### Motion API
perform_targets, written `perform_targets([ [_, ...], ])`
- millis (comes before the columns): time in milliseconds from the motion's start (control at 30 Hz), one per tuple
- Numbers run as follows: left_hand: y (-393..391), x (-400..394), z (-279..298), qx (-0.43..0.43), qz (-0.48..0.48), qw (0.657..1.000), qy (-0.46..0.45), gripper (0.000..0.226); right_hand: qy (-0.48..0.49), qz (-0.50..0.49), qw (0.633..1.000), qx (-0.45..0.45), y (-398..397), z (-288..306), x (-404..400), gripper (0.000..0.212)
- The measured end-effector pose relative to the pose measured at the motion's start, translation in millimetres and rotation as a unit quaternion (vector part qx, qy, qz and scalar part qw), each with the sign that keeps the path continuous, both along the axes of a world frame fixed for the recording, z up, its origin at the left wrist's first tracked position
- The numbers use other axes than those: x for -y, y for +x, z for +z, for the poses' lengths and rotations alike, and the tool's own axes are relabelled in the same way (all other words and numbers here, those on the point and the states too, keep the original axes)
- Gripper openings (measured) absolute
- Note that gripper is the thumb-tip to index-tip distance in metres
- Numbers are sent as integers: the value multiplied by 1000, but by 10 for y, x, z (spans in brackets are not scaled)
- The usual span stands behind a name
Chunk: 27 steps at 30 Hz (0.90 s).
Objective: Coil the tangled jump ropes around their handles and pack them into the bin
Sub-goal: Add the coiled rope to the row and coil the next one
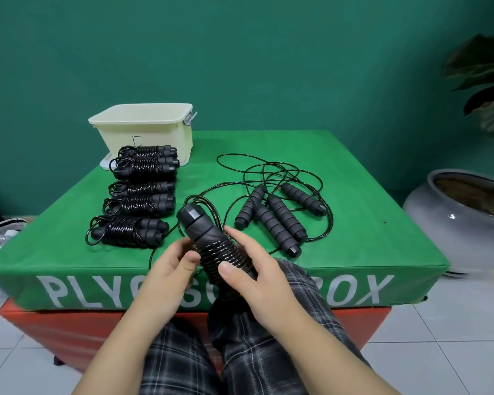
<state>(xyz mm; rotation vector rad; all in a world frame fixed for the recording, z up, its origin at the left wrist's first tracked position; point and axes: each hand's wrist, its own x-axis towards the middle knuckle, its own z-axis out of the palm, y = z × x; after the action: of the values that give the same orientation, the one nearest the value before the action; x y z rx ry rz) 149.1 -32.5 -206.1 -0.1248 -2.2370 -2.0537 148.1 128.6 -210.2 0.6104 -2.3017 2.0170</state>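
Observation:
My right hand (257,269) grips a pair of black jump-rope handles (200,226) held together, with rope wound in tight turns around their lower half. My left hand (169,266) pinches the loose rope beside the coil. The free rope trails from the handles back onto the green box. Several coiled jump ropes (139,201) lie in a column on the left. Loose handles (277,218) in a tangle of black rope (268,172) lie on the right. A cream bin (146,129) stands at the back left, open on top.
The green plyo box (368,223) sits on a red one (69,332). A white lid (106,163) lies under the bin's front. A grey planter (454,218) with a plant stands on the tiled floor at right. My plaid-trousered legs are below.

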Motion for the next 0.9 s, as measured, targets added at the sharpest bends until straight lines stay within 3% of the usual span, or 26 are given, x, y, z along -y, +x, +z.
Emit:
perform_targets([
  [33,6,-8,-22,12,-10,1000,-1,79,-5,8,1000,0,1,-11,5,54],
  [100,18,-26,-13,40,-30,999,-2,74,-2,10,1000,5,0,-35,7,50],
  [233,11,-75,115,9,45,997,-67,72,48,-33,997,-44,25,-4,52,36],
  [367,47,-132,269,-16,146,972,-185,36,96,-150,967,-184,-10,-12,101,32],
  [433,61,-111,295,-51,144,957,-248,33,109,-153,962,-199,-18,-18,104,37],
  [500,49,-55,279,-93,123,942,-299,48,143,-122,970,-154,3,12,95,48],
  [633,52,-17,276,-132,98,905,-392,57,267,-129,948,-117,25,27,104,84],
  [733,44,-16,300,-148,87,897,-407,53,284,-157,938,-126,22,44,95,90],
  [900,65,31,325,-155,81,923,-342,30,258,-165,945,-112,8,28,94,82],
])
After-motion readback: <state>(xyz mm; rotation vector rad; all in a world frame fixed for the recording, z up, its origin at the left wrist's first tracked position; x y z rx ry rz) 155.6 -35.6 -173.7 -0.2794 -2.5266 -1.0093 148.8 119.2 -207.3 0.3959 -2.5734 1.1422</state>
